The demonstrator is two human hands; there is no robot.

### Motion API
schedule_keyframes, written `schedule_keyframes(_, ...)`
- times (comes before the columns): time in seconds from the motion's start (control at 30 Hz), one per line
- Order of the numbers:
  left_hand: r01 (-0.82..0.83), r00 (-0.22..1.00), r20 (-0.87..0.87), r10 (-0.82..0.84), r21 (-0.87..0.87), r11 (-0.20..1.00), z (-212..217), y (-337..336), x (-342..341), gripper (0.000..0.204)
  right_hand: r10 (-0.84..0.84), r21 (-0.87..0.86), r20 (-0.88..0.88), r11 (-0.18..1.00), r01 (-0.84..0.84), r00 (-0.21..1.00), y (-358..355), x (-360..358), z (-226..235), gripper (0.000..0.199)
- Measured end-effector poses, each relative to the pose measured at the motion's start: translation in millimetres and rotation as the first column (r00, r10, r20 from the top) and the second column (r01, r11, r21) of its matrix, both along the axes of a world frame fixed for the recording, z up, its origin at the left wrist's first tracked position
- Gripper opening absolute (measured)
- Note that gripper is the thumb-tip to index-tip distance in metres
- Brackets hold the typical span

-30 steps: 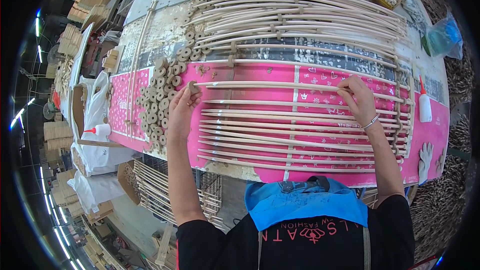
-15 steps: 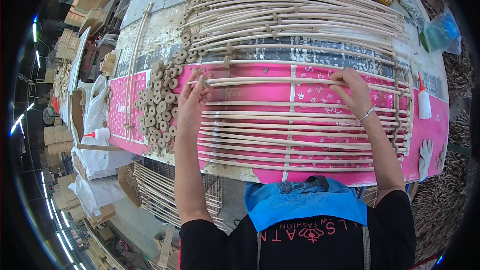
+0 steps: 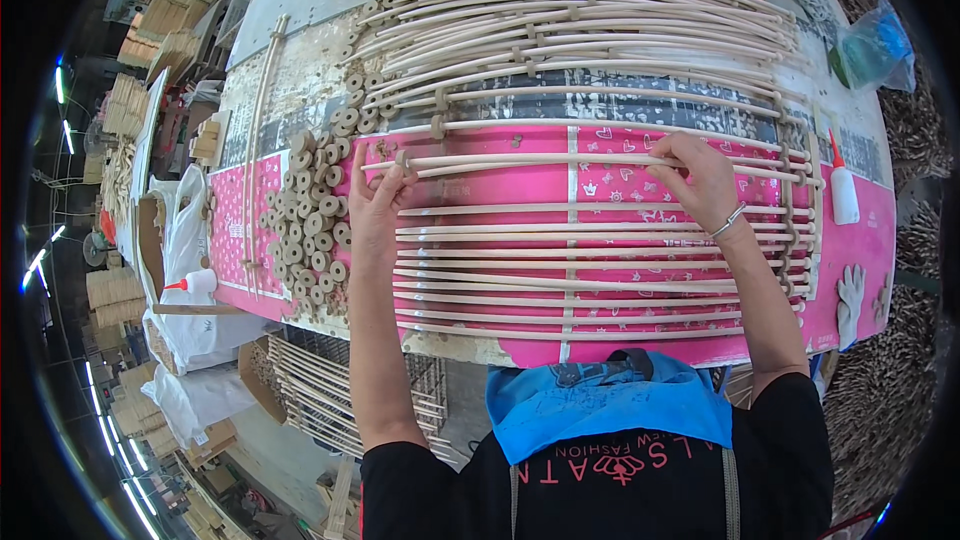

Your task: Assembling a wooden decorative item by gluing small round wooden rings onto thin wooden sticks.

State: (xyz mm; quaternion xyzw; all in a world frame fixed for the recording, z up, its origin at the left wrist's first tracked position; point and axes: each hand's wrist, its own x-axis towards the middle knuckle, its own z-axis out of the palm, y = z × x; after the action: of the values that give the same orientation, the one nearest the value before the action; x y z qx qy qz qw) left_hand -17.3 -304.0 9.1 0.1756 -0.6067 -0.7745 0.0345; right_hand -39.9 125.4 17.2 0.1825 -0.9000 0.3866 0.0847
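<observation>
- On the pink-covered table (image 3: 640, 190), the left hand (image 3: 378, 202) and right hand (image 3: 700, 180) pinch one long pale rattan rod (image 3: 560, 162) between fingertips, fingers partly curled, one hand near each end.
- That rod lies crosswise above a row of parallel rods (image 3: 580, 270); it looks light, springy and smooth, so a grip near both ends seems best to stop it sagging.
- Small wooden rings (image 3: 310, 230) are heaped just left of the left hand; a glue bottle (image 3: 845, 190) stands to the right.
</observation>
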Motion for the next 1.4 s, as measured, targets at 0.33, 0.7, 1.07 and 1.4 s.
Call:
schedule_keyframes(0.33,0.029,0.999,0.026,-0.023,-0.230,0.973,-1.6,-5.3,13.4,0.091,0.059,0.050,0.107,0.997,-0.064,0.992,-3.4,10.8,-4.5,0.019)
schedule_keyframes(0.7,0.045,0.897,0.053,-0.438,-0.999,-0.030,20.3,-9.3,18.3,0.050,0.050,0.047,0.100,0.997,-0.055,0.994,-2.0,17.1,-26.9,0.014)
schedule_keyframes(1.07,0.154,0.895,0.104,-0.434,-0.985,0.083,-2.4,7.4,9.0,0.043,0.120,0.221,-0.086,0.970,-0.099,0.989,12.5,15.9,-34.8,0.015)
schedule_keyframes(1.4,0.130,0.879,0.052,-0.475,-0.982,0.133,-7.5,-4.5,6.5,0.045,0.064,0.121,0.018,0.990,-0.066,0.998,-2.2,14.4,-56.7,0.017)
